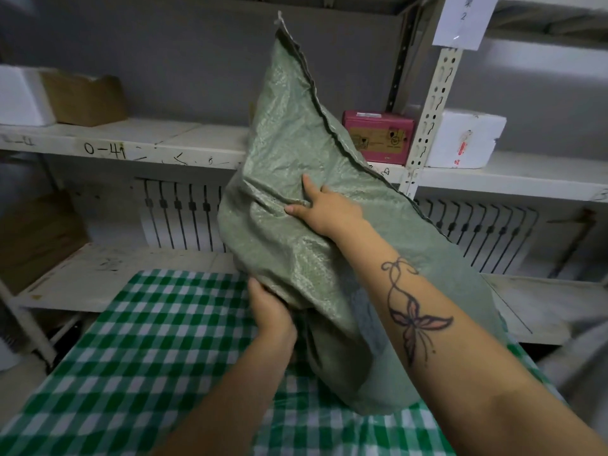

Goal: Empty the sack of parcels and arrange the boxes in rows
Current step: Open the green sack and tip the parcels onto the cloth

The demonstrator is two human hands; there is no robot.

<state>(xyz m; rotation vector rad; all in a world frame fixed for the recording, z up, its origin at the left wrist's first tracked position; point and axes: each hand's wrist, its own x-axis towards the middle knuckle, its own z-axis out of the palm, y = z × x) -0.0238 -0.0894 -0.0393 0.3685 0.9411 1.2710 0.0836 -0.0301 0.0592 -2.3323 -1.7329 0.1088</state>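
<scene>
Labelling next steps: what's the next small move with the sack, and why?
Probably lift and shake the sack so its contents slide out. Both hands grip it, the left hand low, the right hand higher; its stitched end points up, the lower end rests on the checked cloth, and no boxes lie there yet.

Overall level: dim, flat and greyish; I see no lamp in view.
Brightest areas: the white shelf boards (131, 136) and the paper label (464, 18) at top right.
Shadows: soft-edged; deepest under the shelves at lower left and in the fold of the sack (296, 159) beside my left hand (273, 311).
Glare: none hard; only a faint sheen on the sack's weave.
Blur: the boxes (82, 97) at the left edge and the lower right corner are smeared; the centre reads sharper.
Distortion: wide-angle; shelf lines bow and the upright (434, 103) leans.
</scene>
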